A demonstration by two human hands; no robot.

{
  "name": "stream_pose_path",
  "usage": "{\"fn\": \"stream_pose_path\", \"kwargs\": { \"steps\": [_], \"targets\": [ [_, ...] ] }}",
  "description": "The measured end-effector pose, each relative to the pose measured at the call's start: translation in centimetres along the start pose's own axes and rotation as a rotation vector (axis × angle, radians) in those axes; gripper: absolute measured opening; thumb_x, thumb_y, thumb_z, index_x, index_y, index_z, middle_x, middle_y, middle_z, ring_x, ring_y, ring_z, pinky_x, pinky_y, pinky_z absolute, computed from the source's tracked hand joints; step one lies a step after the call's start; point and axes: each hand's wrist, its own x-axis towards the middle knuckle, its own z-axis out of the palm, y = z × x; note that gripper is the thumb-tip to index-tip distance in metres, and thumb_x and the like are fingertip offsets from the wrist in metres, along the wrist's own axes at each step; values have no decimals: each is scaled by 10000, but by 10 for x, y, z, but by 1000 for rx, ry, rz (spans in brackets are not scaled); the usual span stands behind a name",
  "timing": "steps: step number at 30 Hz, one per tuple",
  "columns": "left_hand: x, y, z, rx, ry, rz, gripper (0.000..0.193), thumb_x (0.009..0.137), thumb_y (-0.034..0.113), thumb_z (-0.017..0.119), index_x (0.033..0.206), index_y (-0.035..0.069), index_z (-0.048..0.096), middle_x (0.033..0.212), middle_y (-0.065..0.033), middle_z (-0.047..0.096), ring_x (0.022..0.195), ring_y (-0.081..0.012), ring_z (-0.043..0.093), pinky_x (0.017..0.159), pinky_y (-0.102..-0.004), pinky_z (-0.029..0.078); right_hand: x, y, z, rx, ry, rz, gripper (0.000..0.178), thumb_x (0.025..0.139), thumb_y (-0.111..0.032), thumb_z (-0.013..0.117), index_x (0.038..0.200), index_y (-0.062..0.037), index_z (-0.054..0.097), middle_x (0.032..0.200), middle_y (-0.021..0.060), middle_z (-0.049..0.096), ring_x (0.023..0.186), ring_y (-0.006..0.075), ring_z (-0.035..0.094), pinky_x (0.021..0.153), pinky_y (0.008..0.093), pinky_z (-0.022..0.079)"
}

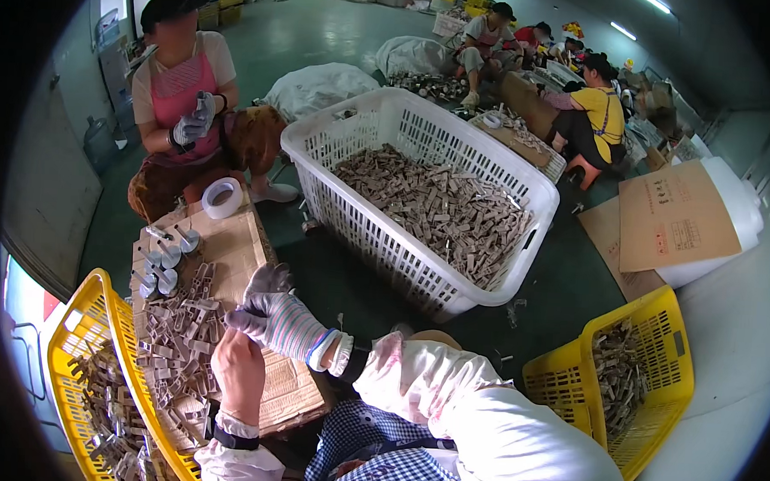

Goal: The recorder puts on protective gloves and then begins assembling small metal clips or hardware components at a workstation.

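My left hand (238,373) is bare, its fingers closed and pressed against the fingertips of my right glove. Whatever those fingers pinch is hidden. My right hand (288,324) wears a striped work glove with grey fingers, bent closed just above the left one. Grey glove fabric (269,280) sticks out beyond it; I cannot tell whether it belongs to the same glove. Both hands are over a cardboard-topped surface (288,395). Beside my left hand lies a pile of small grey-brown clip-like pieces (179,339). Several round metal bases with upright pins (168,257) stand behind the pile.
A tape roll (223,198) lies at the board's far end. Yellow baskets of pieces flank me, left (123,332) and right (676,374). A large white basket (402,241) stands ahead. A gloved co-worker (189,103) sits across; others work farther back. Flattened cardboard (678,215) leans at right.
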Motion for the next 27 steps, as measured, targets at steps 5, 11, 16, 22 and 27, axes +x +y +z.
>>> {"fn": "stream_pose_path", "kwargs": {
  "steps": [5, 11, 16, 22, 27],
  "targets": [
    [11, -49, -17, -1410, -154, -756, 183, 999, 93, 528, 949, 7, 682, 778, -13, 678, 582, -59, 601, 502, -184, 449, -14, -27, -15, -133, -145, -50, 483, 899, -533, 639, 870, -51, 660, 699, 138, 624, 656, 315, 602, 661, 414, 473],
    [14, -33, -13, -1596, 46, -753, 212, 989, 98, 528, 1107, -47, 628, 1030, -107, 702, 884, -182, 698, 799, -309, 571, -26, -24, 3, -244, -178, -174, 510, 907, -568, 595, 877, -60, 622, 737, 173, 624, 714, 381, 624, 671, 437, 478],
    [-3, -35, 35, -1404, 69, -463, 424, 949, 263, 651, 1222, -58, 605, 1135, -120, 676, 985, -176, 668, 906, -325, 530, -18, -34, 5, -123, -71, -256, 509, 925, -531, 596, 790, -42, 558, 701, 179, 580, 677, 390, 594, 652, 446, 463],
    [22, -6, 27, -1494, -266, -259, 637, 994, 394, 517, 1475, -2, 384, 1421, -162, 508, 1284, -251, 513, 1114, -401, 369, -19, -37, -1, -119, -165, -138, 468, 925, -485, 629, 825, -29, 592, 736, 170, 593, 682, 373, 566, 649, 424, 458],
    [54, 11, -14, -1690, -134, -284, 538, 1008, 128, 358, 1525, 3, 277, 1577, -168, 300, 1455, -303, 301, 1214, -385, 199, -15, -26, 2, 149, -235, 12, 414, 952, -445, 634, 964, -32, 617, 763, 55, 599, 740, 113, 533, 698, 318, 466]
  ]
}}
